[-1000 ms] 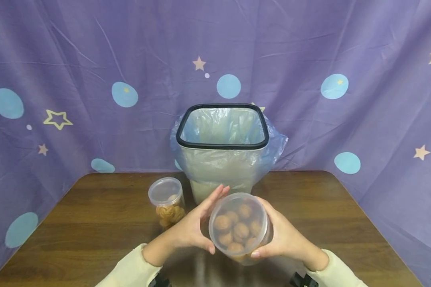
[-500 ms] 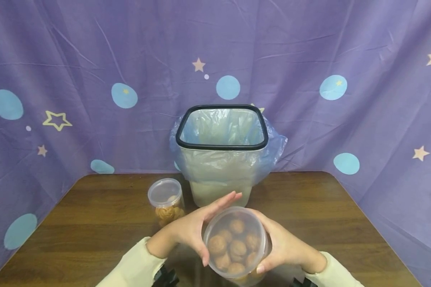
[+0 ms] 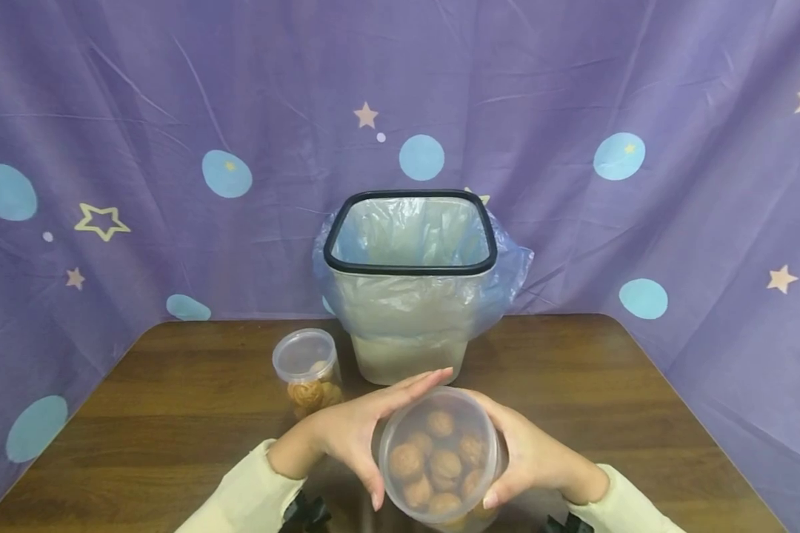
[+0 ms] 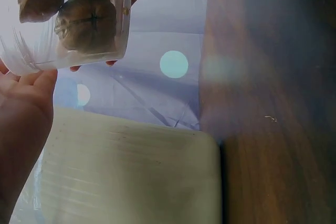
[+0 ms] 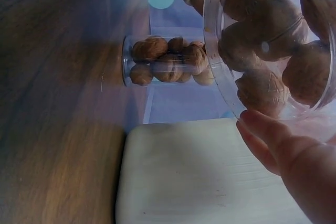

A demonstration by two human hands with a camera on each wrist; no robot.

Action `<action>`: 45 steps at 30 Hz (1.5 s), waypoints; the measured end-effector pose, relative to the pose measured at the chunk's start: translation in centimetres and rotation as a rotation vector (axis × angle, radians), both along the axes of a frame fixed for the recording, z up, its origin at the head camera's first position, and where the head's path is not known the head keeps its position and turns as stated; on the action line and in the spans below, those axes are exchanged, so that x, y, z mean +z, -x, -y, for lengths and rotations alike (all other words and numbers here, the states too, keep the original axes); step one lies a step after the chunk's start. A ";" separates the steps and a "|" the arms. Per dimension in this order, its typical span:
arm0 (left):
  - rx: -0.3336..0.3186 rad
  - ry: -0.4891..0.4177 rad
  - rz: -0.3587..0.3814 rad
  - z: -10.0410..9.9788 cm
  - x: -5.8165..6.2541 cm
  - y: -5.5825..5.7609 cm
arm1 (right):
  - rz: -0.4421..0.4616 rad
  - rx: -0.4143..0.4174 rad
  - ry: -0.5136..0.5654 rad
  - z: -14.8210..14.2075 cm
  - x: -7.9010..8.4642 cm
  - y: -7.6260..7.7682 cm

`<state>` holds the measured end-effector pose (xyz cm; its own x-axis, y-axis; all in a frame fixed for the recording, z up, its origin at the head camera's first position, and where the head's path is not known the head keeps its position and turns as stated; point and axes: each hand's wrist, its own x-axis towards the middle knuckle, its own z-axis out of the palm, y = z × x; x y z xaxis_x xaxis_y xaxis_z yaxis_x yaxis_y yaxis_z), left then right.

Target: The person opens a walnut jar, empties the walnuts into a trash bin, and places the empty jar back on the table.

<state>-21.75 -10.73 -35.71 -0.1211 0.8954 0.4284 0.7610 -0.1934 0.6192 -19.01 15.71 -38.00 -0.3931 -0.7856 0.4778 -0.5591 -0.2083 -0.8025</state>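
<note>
A clear plastic jar of walnuts [image 3: 444, 468] with a translucent lid is held between my two hands, above the table and close to my body. My left hand [image 3: 347, 435] curves around its left side, thumb low and fingers stretched along the far side. On the right side, my right hand [image 3: 536, 453] grips it with thumb and fingers. The left wrist view shows walnuts pressed against the jar's wall [image 4: 124, 24]. Beyond my left forearm stands a second lidded jar of walnuts [image 3: 305, 357], its lower part hidden in the head view.
A pale bin [image 3: 410, 359] with a black rim [image 3: 410, 270] and a blue plastic liner [image 3: 507, 274] stands at the back middle of the wooden table [image 3: 573, 370]. Behind hangs a purple curtain [image 3: 540, 89] with stars and dots.
Over the second, both hands have brought the jar lower and nearer my body. In the last half second they have barely moved. The second jar and the bin stay put.
</note>
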 end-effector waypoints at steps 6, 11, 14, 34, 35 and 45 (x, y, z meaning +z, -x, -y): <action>0.002 -0.075 -0.007 -0.2 -0.5 0.4 | -0.002 -0.036 0.007 -0.3 0.1 0.1; -0.007 -0.135 0.086 -0.6 -1.2 0.8 | -0.003 -0.061 0.012 -0.4 0.1 0.2; -0.002 -0.146 0.125 -0.7 -1.4 0.8 | 0.007 -0.057 0.018 -0.4 0.1 0.3; 0.193 -0.233 0.180 -0.8 -2.3 0.1 | 0.022 -0.170 0.030 -0.4 0.2 0.2; 0.204 -0.233 0.185 -0.8 -2.3 0.0 | 0.024 -0.178 0.027 -0.4 0.2 0.2; 0.320 -0.291 0.266 -1.0 -2.8 -1.0 | 0.008 -0.327 -0.015 -0.3 -0.2 0.2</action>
